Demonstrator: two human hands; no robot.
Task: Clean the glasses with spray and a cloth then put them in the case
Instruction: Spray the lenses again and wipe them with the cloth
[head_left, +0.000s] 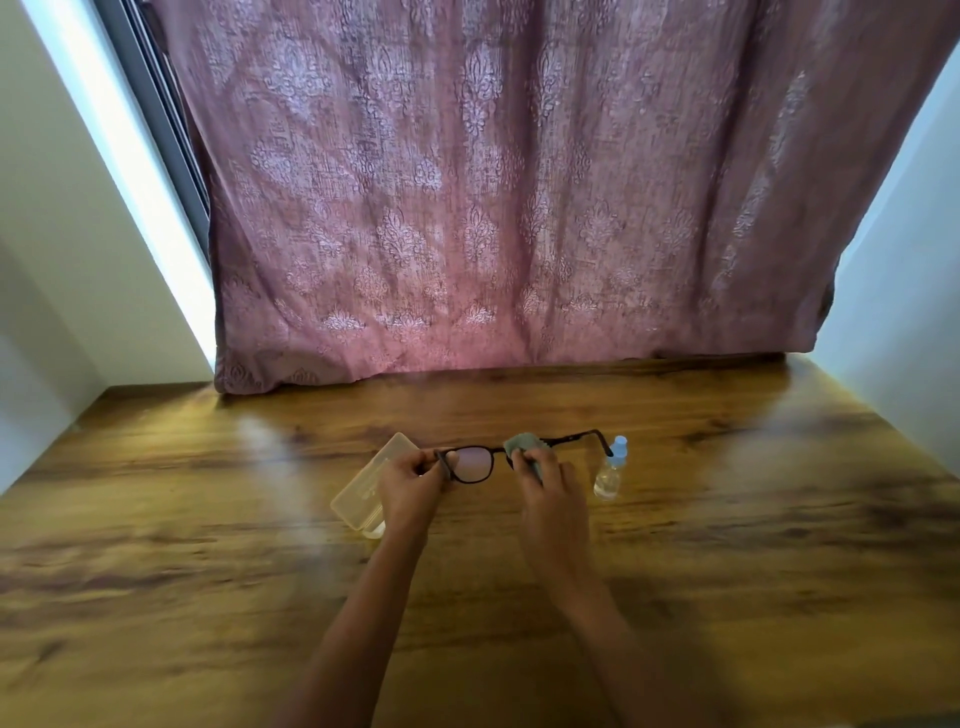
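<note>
at lower centre of the frame, the left hand (410, 486) pinched the left end of the dark, thin-rimmed plastic glasses (475, 464), while the right hand (545, 480) pinched a small grey-green cloth (519, 446) round the right lens. the glasses hung above the wooden table (727, 545), long axis running left to right between the hands. just beyond, the pale translucent plastic case (363, 488) lay closed beside the left hand, the nearer one to it, and the small clear spray bottle (612, 470) stood right of centre.

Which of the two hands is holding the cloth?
The right hand, pinching the grey cloth over one lens of the glasses; the left hand grips only the frame's other end, with no cloth.
</note>
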